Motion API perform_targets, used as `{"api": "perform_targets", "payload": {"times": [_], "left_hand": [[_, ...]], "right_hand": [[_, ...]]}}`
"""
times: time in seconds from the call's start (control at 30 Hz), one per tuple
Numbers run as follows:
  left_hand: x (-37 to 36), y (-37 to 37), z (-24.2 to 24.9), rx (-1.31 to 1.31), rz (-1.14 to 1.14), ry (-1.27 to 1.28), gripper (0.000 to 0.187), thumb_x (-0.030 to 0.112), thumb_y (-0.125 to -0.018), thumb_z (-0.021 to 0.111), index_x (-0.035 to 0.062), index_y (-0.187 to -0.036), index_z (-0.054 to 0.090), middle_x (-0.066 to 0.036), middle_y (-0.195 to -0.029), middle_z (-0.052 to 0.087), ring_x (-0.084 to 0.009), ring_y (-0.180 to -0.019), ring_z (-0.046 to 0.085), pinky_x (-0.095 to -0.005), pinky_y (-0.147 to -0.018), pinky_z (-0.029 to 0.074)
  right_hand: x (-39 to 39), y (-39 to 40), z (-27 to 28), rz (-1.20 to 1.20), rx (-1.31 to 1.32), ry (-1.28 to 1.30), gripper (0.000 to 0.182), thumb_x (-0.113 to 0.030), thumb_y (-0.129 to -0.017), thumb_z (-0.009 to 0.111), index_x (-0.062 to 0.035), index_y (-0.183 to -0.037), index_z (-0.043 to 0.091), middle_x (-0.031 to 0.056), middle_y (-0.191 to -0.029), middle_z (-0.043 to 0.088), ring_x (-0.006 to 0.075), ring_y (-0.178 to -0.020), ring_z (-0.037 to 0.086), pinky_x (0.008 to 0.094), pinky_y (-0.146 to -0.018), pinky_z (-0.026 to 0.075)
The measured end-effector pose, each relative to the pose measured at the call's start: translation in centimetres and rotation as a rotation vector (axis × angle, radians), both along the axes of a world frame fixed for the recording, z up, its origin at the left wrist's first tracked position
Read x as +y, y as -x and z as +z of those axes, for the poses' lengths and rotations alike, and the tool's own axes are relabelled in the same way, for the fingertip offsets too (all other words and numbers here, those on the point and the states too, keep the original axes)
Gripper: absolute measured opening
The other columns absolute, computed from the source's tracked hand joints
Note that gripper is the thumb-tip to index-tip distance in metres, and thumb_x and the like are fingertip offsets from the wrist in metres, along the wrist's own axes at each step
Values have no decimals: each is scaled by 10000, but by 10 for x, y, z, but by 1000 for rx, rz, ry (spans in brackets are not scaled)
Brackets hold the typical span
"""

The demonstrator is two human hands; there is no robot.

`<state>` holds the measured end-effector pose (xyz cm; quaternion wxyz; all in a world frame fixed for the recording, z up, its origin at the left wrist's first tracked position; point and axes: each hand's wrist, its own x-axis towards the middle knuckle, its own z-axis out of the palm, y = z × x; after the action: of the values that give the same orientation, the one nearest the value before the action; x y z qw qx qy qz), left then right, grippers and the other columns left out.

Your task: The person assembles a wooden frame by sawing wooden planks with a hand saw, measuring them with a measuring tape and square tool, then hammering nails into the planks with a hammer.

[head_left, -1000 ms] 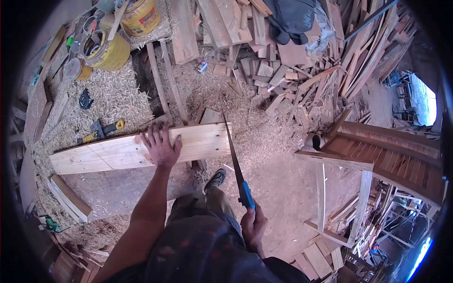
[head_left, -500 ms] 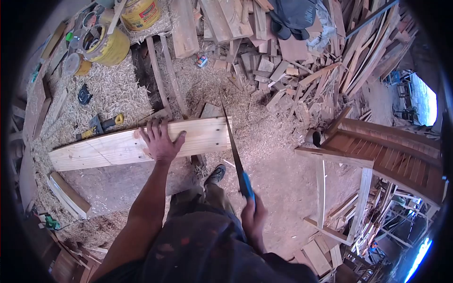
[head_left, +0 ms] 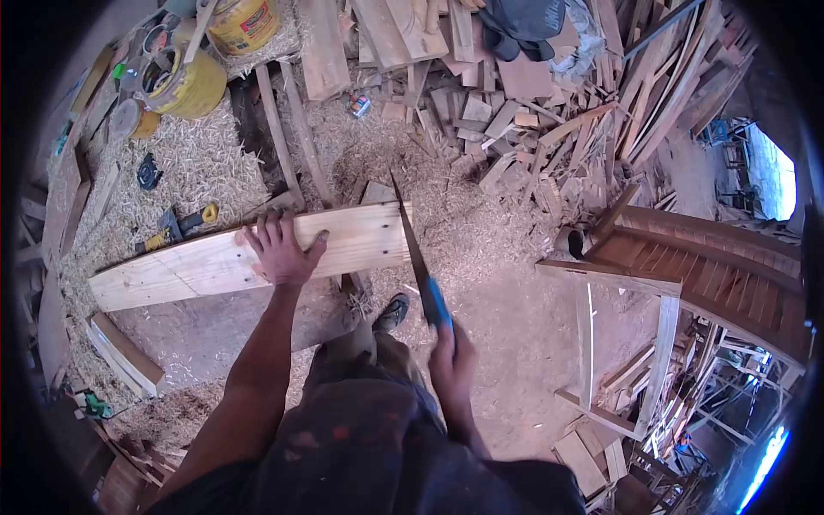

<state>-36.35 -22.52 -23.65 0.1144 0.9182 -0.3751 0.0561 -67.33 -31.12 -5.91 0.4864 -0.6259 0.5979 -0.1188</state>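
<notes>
A pale wooden board (head_left: 193, 273) lies across the work surface, with its right end jutting past the edge. Flat on top of it rests my left hand (head_left: 281, 249), fingers spread and pressing on the wood. My right hand (head_left: 452, 359) is wrapped around the blue handle of a handsaw (head_left: 414, 245). The saw blade crosses the board close to its right end, and a thin strip of wood shows beyond the blade. The blade's tip reaches past the board's far edge.
Behind the board lie a yellow-and-black tool (head_left: 176, 228) and a black tape measure (head_left: 149, 172) among wood shavings. Yellow buckets (head_left: 190, 86) stand farther back. Offcuts (head_left: 481, 112) are heaped ahead; a slatted wooden furniture frame (head_left: 665, 279) stands at right.
My right hand has pushed the handsaw forward, away from my body, and the handle is nearer the board. My left hand remains spread on the board. The view has shifted slightly.
</notes>
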Motion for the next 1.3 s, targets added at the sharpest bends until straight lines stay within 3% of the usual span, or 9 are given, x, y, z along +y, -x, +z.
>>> {"api": "perform_targets", "payload": {"times": [0.07,0.33,0.6,0.9,1.0,1.03,1.17,1.2,1.3], "left_hand": [[0,1,-3,-7,-1,12,836,695,-831,729,105,-1400,569,-176,-1436,537,-415,-1465,398,-753,-1251,123],[-2,-6,-3,-16,-25,15,835,687,-848,710,102,-1421,548,-160,-1444,532,-423,-1454,400,-743,-1251,126],[4,-1,-6,-40,-9,15,782,647,-905,674,114,-1463,550,-178,-1475,536,-434,-1438,430,-724,-1257,157],[13,-8,-17,35,-20,54,922,699,-964,607,75,-1615,412,-251,-1640,390,-458,-1560,301,-692,-1286,143],[28,-19,-2,71,165,128,1026,736,-978,555,44,-1676,262,-308,-1699,249,-480,-1581,231,-678,-1293,110],[35,-30,-24,267,366,584,1088,767,-974,533,18,-1686,195,-338,-1711,186,-491,-1597,184,-680,-1290,109],[104,-132,-12,607,1488,306,1461,965,-830,508,-106,-1663,-34,-449,-1701,-50,-586,-1608,-49,-720,-1258,112],[112,-164,-29,467,1664,316,1378,941,-807,598,27,-1713,104,-357,-1745,79,-556,-1588,157,-732,-1207,237],[144,-217,-15,883,1405,596,1264,861,-843,604,37,-1693,162,-330,-1714,154,-542,-1554,217,-739,-1186,267]], "right_hand": [[29,21,42,-59,-37,-18,408,-288,-1127,506,32,-1243,731,-22,-668,566,50,-604,516,271,-530,367],[-41,-57,-34,52,-138,101,356,-270,-1133,526,46,-1058,671,45,-627,532,115,-546,491,351,-509,389],[-6,51,136,-184,-148,-336,451,-390,-1150,487,3,-987,637,-4,-559,452,106,-403,440,302,-381,352],[74,96,117,-465,-143,5,369,-395,-1114,609,-102,-904,531,-32,-552,396,76,-377,389,264,-345,281],[116,113,88,-505,-30,14,340,-405,-1103,630,-100,-962,579,-53,-549,398,56,-389,393,263,-355,280],[130,128,73,-513,28,0,352,-409,-1101,625,-79,-983,594,-42,-546,412,72,-391,417,278,-360,298],[193,155,48,-593,87,-59,400,-429,-1100,607,-52,-968,585,-2,-532,429,125,-385,450,321,-384,339],[207,159,42,-611,102,-78,411,-433,-1102,601,-45,-966,583,7,-530,432,137,-384,456,331,-390,350],[246,173,27,-630,228,-69,430,-434,-1108,585,-34,-950,577,31,-529,462,164,-385,476,358,-399,380]]}}
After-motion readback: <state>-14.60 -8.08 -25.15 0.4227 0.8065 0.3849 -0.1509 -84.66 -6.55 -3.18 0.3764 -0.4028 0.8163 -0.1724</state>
